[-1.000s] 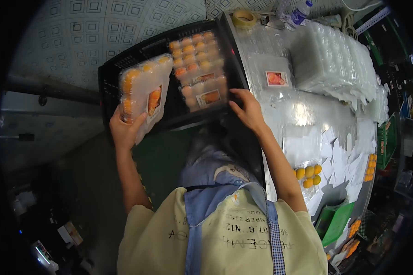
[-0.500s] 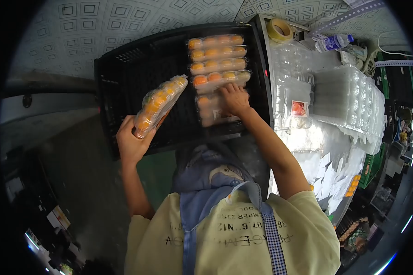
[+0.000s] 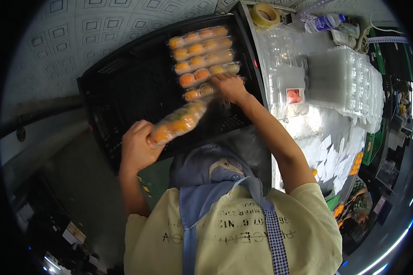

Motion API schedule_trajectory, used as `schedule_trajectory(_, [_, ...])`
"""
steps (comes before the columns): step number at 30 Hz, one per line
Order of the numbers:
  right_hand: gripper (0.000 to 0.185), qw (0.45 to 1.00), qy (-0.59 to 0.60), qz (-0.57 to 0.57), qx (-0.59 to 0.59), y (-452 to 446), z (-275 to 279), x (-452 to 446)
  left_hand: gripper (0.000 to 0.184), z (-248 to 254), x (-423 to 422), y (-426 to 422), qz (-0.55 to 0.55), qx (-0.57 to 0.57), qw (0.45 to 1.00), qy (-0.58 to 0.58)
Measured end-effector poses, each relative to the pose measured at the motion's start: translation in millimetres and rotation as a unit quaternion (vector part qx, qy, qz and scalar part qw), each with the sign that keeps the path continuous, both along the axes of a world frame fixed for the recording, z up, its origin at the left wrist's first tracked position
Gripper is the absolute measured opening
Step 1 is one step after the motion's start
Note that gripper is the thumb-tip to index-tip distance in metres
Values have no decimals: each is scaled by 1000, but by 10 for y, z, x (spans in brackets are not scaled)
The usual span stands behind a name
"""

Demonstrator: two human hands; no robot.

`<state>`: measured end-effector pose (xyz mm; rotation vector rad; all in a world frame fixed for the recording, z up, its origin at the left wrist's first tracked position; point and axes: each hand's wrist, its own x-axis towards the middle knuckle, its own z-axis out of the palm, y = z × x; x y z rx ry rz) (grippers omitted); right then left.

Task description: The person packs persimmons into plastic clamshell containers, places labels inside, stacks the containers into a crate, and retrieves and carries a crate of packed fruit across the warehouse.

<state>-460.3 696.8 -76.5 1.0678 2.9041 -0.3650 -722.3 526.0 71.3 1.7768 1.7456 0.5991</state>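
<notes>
My left hand (image 3: pixel 141 144) is wrapped round one end of a clear plastic pack of orange fruit (image 3: pixel 180 123), tilted over the front part of the black crate (image 3: pixel 124 103). Several more packs (image 3: pixel 196 49) stand on edge in a row along the crate's right side. My right hand (image 3: pixel 230 87) reaches over the crate's right wall, its fingers bent on the nearest pack of that row (image 3: pixel 198 92). Its fingertips are partly hidden, and the held pack is slightly blurred.
Right of the crate, a metal table holds clear trays (image 3: pixel 287 68), a tall stack of empty trays (image 3: pixel 339 82), a tape roll (image 3: pixel 265 15), a bottle (image 3: pixel 325 23) and paper slips (image 3: pixel 328 158). A person (image 3: pixel 359 206) is at the far right.
The pack in my left hand has swung lower and rightward toward the row. My right hand has pushed the nearest pack, which lay tilted before, upright against the others.
</notes>
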Motion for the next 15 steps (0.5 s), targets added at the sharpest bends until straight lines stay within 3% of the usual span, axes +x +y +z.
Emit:
schedule_trajectory(6, [46,998,61,-2,-29,5,-174,86,18,-581,660,351,-128,-96,984,72])
schedule_trajectory(9, [42,981,25,-47,-185,131,-181,111,17,-1158,1047,485,-153,-71,982,85])
schedule_trajectory(12, [36,924,246,-135,-259,157,167,205,32,-1616,1294,574,-143,-20,985,90])
schedule_trajectory(13, [37,923,292,-142,-206,152,445,267,37,-1610,1320,631,-146,33,983,106])
schedule_trajectory(15, [30,851,384,-262,-243,60,631,452,46,-1555,1332,757,-151,137,970,133])
